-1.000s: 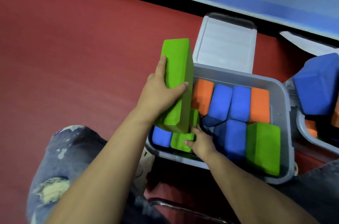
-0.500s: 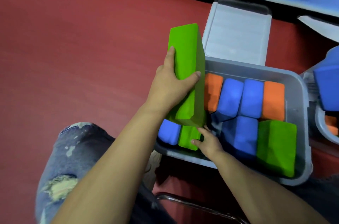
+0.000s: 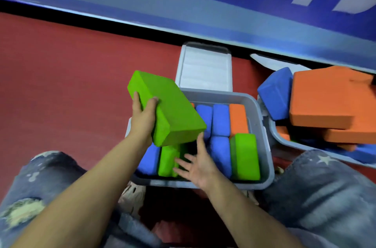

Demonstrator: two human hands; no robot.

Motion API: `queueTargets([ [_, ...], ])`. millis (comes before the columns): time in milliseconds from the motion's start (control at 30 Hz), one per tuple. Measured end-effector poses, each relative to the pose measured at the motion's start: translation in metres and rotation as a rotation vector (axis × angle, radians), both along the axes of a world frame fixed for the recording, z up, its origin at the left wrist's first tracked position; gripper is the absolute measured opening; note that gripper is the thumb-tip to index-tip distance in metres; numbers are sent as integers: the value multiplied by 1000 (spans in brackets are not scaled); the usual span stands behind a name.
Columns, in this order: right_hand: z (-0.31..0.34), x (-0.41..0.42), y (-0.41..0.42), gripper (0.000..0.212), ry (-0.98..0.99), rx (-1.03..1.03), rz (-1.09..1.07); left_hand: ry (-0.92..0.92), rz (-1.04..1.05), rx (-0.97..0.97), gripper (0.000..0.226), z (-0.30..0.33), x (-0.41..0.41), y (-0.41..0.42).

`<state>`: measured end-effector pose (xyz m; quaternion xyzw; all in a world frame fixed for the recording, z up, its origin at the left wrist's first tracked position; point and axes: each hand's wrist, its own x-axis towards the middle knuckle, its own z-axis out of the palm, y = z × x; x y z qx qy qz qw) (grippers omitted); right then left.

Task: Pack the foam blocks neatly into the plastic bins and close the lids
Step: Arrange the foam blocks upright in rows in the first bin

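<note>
A grey bin [image 3: 262,125] sits on the red floor, its lid [image 3: 204,69] open and lying flat on the far side. Inside, blocks stand on edge: orange [image 3: 238,119] and two blue [image 3: 220,119] in the far row, green [image 3: 245,156] at near right, blue [image 3: 220,156] beside it, and green [image 3: 167,159] and blue [image 3: 148,159] at near left. A large green block [image 3: 173,109] is held tilted above the bin's left end. To the right, a second bin [image 3: 284,140] is heaped with orange blocks [image 3: 325,99] and a blue one [image 3: 274,95].
</note>
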<state>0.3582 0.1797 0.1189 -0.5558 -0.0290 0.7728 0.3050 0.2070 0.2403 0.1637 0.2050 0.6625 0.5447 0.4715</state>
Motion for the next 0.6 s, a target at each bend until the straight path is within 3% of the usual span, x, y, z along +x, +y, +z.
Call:
queueTargets([
  [67,16,1,2,93,50,74,-76,-219,-33,0,69,-11,2,-11],
  [167,43,-5,-4,115,-71,176,-164,-432,-145,-68,56,-29,4,-32],
  [300,57,-6,-11,118,-307,239,-336,-546,-259,-157,46,-29,14,-48],
  [367,68,4,-9,124,-481,314,-256,-507,-363,-198,48,-23,17,-53],
  [467,78,31,-6,107,-804,476,-100,-314,-505,-328,46,-28,24,-64],
  [600,82,62,-15,99,-946,651,49,56,-512,-489,40,-48,33,-73],
])
